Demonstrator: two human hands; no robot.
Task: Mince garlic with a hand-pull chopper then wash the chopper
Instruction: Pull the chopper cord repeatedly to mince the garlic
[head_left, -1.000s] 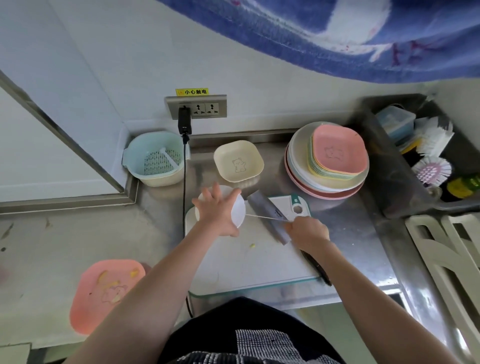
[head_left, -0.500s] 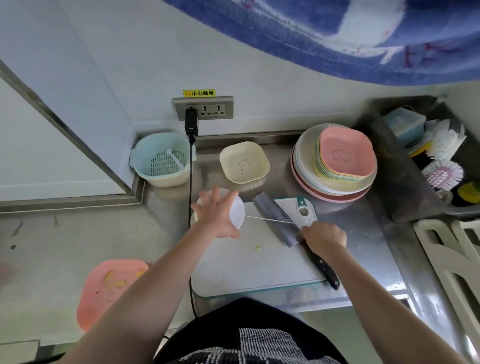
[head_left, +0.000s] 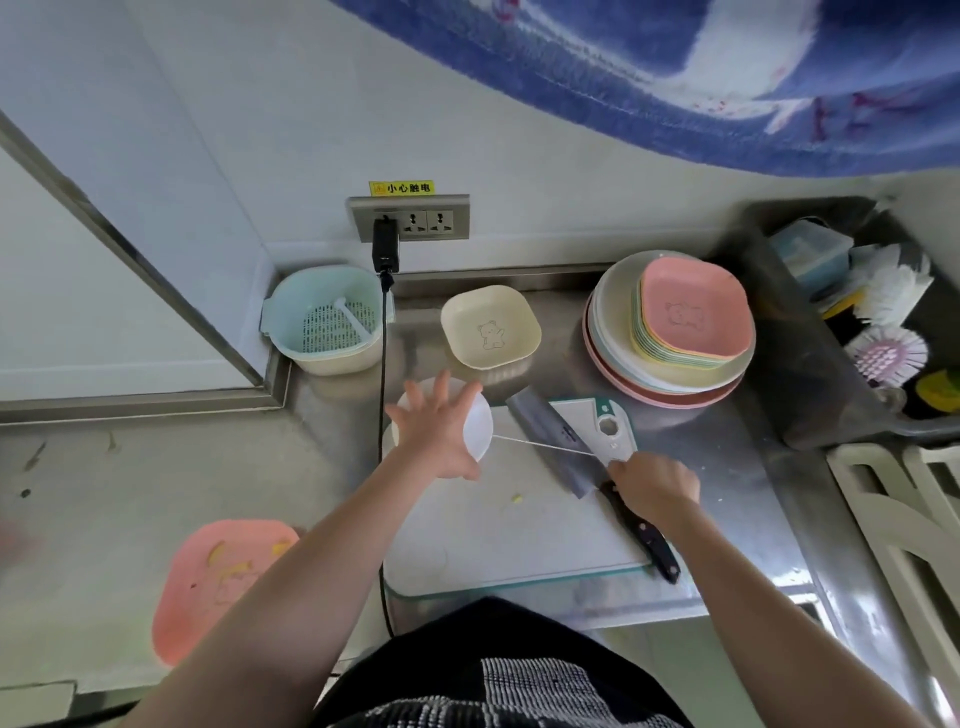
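The white round hand-pull chopper (head_left: 479, 427) stands at the far left corner of the white cutting board (head_left: 509, 540). My left hand (head_left: 439, 434) presses down on its lid with fingers spread. A thin white cord (head_left: 545, 446) runs taut from the chopper to my right hand (head_left: 655, 484), which is closed around the pull handle; the handle itself is hidden in the fist. A small yellowish garlic bit (head_left: 516, 499) lies on the board.
A cleaver (head_left: 550, 439) with a black handle (head_left: 644, 535) lies across the board under the cord. Behind stand a cream bowl (head_left: 491, 327), a blue strainer basket (head_left: 324, 327), stacked plates (head_left: 670, 332) and a wall socket with a black cable. A pink dish (head_left: 221, 582) lies left; brushes (head_left: 885, 353) sit in the right tray.
My right hand has drawn to the right, away from the chopper, and the cord now shows longer. My left hand stays pressed on the lid.
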